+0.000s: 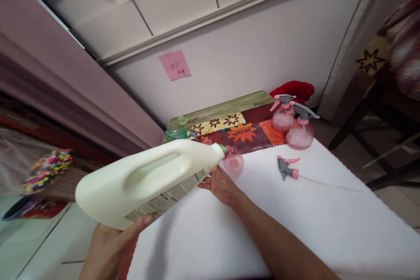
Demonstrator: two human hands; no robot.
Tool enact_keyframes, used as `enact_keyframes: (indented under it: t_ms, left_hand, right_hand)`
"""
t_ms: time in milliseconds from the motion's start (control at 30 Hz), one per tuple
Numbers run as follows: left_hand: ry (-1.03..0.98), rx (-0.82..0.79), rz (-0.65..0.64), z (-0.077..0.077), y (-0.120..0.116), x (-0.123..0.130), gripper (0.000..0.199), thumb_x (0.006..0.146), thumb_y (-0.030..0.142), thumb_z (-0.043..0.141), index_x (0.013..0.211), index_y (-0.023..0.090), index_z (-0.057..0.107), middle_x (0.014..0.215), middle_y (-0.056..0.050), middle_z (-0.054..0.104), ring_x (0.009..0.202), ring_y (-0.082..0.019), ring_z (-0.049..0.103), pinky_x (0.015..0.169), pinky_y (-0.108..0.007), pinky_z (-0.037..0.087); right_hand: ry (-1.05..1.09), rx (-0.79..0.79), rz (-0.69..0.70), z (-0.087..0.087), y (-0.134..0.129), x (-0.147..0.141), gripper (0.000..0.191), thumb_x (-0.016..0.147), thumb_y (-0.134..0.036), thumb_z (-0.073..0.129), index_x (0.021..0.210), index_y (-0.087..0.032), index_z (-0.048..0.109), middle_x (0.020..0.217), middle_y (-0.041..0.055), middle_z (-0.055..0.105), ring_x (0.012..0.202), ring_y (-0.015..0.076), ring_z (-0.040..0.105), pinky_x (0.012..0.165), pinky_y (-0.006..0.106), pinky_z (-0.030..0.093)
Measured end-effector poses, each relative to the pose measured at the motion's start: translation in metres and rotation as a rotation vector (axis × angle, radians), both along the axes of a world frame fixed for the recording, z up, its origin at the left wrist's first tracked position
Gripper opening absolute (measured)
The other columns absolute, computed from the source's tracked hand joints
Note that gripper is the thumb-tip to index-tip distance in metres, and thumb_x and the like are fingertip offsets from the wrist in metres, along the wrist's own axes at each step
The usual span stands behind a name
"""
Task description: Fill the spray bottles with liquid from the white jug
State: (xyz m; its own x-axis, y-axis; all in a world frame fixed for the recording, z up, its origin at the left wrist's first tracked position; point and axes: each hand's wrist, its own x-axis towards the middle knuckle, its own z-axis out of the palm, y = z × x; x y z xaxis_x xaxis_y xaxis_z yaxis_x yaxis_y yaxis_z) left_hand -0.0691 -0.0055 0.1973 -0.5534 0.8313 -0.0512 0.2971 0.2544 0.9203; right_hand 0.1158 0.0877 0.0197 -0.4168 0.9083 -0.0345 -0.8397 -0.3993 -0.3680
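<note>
Desk (pixel 344 227): a white-covered surface by which the bottles are carried, its far part overlaid by a dark red patterned cloth (pixel 242 132).
White jug (pixel 141 181): held over the left side of the desk, its moulded handle turned up and its printed label turned toward the wearer.
Jug's long axis: laid slantwise, from the base at near left to the neck at far right; the base seems to be raised, though its height cannot be judged.
Left hand (pixel 113 240): wrapped under the base end, the jug gripped there, with the thumb pressed along the lower side by the label.
Right hand (pixel 222 186): placed beneath the jug's neck and just beside the open pink bottle, nearer to it than the left; the fingers are loosely spread and partly hidden, so whether anything is gripped cannot be told.
Front pink sprayer (pixel 299 135) and rear pink sprayer (pixel 282 119): stood upright at far right, both topped by trigger heads.
Open pink bottle (pixel 234 164): set at mid-desk, directly beyond the right hand, no trigger head fitted.
Loose trigger head (pixel 288 169): laid to the right of that bottle, its tube pointed rightward.
Green spout (pixel 224 150): brought to the open pink bottle's mouth; whether it is inserted cannot be seen.
</note>
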Motion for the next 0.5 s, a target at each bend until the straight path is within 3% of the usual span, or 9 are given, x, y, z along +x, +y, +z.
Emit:
enact_keyframes:
  t_ms: [133,333,500]
  left_hand:
    - [0.003,-0.011,0.011,-0.0027,-0.0017,0.0009,0.075,0.031,0.034,0.096,0.102,0.019,0.079,0.083,-0.007,0.081,0.100,-0.040,0.073,0.092,-0.047,0.061]
    - [0.068,0.022,0.025,-0.0056,-0.0088,0.0083,0.065,0.040,0.041,0.094,0.101,0.022,0.079,0.065,-0.005,0.075,0.087,-0.040,0.075,0.074,-0.048,0.065]
    - [0.021,0.000,0.008,-0.0013,-0.0039,0.0019,0.068,0.031,0.032,0.096,0.095,0.020,0.079,0.069,-0.005,0.077,0.092,-0.040,0.075,0.084,-0.047,0.064]
  right_hand:
    - [-0.002,0.011,0.002,-0.0012,0.0005,0.0000,0.058,0.068,-0.056,0.088,0.110,-0.027,0.062,0.109,0.0023,0.074,0.089,0.0219,0.074,0.079,0.038,0.061]
    - [-0.015,-0.008,-0.008,-0.0032,0.0013,-0.0017,0.055,0.069,-0.055,0.088,0.108,-0.026,0.061,0.108,0.0022,0.074,0.089,0.0218,0.074,0.081,0.041,0.061]
    - [-0.011,-0.034,-0.013,-0.0031,0.0017,-0.0031,0.057,0.069,-0.055,0.088,0.109,-0.026,0.061,0.107,0.0020,0.074,0.087,0.0216,0.074,0.078,0.039,0.061]
